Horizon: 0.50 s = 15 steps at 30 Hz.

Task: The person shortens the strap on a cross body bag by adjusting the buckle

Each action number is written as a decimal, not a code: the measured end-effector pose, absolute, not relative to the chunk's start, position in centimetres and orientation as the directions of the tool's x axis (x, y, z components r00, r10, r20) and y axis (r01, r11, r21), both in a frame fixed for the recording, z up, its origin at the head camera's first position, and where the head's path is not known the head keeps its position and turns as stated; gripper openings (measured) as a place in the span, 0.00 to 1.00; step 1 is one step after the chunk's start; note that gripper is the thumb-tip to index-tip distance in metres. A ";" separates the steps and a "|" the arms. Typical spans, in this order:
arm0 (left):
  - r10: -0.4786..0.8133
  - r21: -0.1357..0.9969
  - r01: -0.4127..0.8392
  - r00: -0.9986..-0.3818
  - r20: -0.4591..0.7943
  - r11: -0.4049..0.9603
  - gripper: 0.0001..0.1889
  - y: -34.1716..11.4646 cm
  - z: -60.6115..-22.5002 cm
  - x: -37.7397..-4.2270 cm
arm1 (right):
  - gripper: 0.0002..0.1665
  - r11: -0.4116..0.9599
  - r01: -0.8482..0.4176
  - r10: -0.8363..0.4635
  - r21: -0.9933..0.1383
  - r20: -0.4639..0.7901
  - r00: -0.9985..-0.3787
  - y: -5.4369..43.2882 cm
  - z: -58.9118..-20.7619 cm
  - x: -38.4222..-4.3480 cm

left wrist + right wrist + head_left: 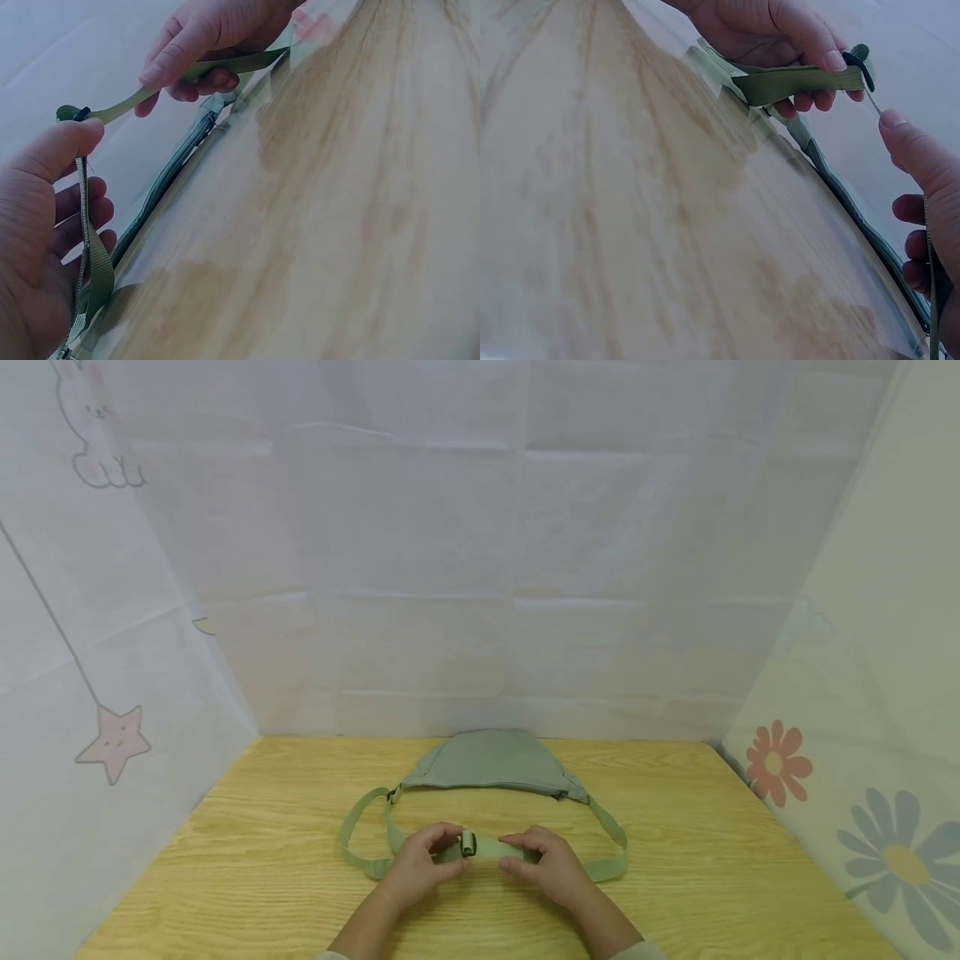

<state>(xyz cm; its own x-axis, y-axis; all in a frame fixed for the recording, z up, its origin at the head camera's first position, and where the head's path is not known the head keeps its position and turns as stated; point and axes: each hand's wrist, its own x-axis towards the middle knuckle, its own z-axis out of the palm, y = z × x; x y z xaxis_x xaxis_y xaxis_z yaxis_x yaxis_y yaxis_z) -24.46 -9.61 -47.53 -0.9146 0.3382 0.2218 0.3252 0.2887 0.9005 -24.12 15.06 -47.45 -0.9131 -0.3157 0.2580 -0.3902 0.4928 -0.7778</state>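
A grey-green waist bag lies at the back of the table, its light green strap looping forward on both sides. My left hand pinches the strap right beside a dark slide buckle, thumb in front and fingers behind. A small fold of webbing stands out through that buckle. To the right of it, my right hand pinches the same strap between thumb and fingers. The stretch between the hands is held up and fairly straight. In the right wrist view the left hand has its thumb on the webbing.
The wood-grain table extends on both sides of the bag. A pale cloth wall rises behind it, with printed side walls left and right. A second dark buckle joins the strap to the bag's left end.
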 end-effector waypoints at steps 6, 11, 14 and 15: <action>0.326 0.904 0.330 -0.916 0.236 0.273 0.20 -9.5 -47.5 -24.3 | 0.21 0.475 -0.395 -0.318 -0.786 0.265 -0.910 15.1 -47.5 -24.1; 0.330 0.908 0.332 -0.913 0.241 0.256 0.19 -9.6 -47.6 -24.2 | 0.20 0.442 -0.383 -0.305 -0.811 0.266 -0.914 14.8 -47.5 -24.0; 0.344 0.917 0.324 -0.909 0.233 0.233 0.18 -9.7 -47.6 -24.2 | 0.19 0.423 -0.374 -0.300 -0.826 0.262 -0.917 14.6 -47.5 -23.9; 0.350 0.918 0.324 -0.908 0.232 0.230 0.18 -9.7 -47.6 -24.2 | 0.19 0.420 -0.370 -0.299 -0.829 0.259 -0.919 14.5 -47.5 -23.9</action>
<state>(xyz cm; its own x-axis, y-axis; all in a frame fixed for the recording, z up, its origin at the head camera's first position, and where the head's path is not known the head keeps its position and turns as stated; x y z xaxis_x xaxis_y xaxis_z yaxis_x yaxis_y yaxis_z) -24.22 -9.66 -47.64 -0.9076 0.3497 0.2324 0.3235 0.2299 0.9179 -23.90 14.54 -47.50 -0.9186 -0.2988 0.2585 -0.3698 0.4197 -0.8289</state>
